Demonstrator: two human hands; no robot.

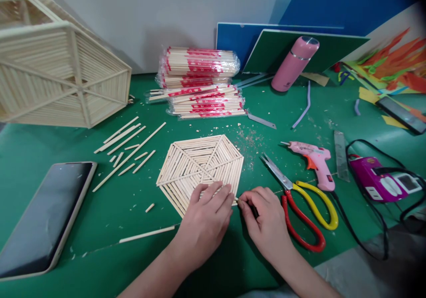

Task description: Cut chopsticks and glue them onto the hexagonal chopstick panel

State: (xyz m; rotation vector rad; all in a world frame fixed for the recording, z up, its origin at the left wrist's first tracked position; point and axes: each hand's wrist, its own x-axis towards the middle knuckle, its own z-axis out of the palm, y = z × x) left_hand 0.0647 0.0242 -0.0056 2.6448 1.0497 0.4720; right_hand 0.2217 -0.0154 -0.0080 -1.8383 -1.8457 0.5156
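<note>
Toward the near edge of the table (96, 227) lies a stick panel (186, 164), the left hand (208, 220) flat on it — fingers parted, gripping nothing — at its right corner the right hand (264, 220), thumb and forefinger nearly meeting, hold unclear.

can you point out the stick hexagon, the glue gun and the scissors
Stick hexagon (203, 169), head view: the hub where its ribs meet.
Glue gun (313, 152), head view: its pink body.
Scissors (288, 184), head view: beside the pivot.

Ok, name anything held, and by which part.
The left hand lies on the stick panel, no grip visible; the right hand seems to pinch a stick's end at the panel's edge.
</note>
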